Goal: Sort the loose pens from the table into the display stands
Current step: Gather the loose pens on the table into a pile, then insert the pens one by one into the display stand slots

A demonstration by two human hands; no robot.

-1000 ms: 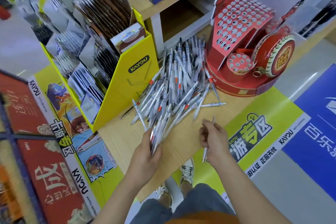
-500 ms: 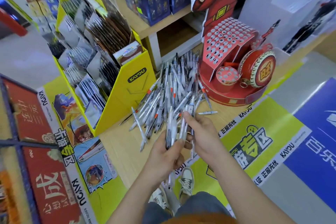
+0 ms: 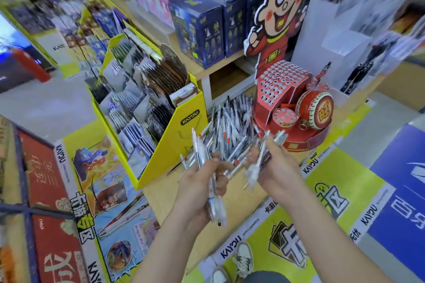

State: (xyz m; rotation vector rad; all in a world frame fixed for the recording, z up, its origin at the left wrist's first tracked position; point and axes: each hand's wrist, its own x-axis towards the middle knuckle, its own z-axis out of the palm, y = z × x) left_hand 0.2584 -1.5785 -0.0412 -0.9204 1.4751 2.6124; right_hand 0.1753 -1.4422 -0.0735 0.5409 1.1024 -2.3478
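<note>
The loose pens (image 3: 230, 126) lie heaped at the back of the surface (image 3: 161, 197), between the yellow card box (image 3: 184, 131) and the red display stand (image 3: 282, 89). Nearer its front edge, my left hand (image 3: 195, 193) clasps a bundle of pens (image 3: 202, 158) in curled fingers. My right hand (image 3: 278, 172) pinches several blurred pens (image 3: 254, 167).

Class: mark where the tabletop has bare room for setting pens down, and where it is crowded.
Free: the bare wood of the table along its near edge, bordered by the yellow box and the pen pile. Crowded: the gap between yellow box and red stand, filled by the pile.
</note>
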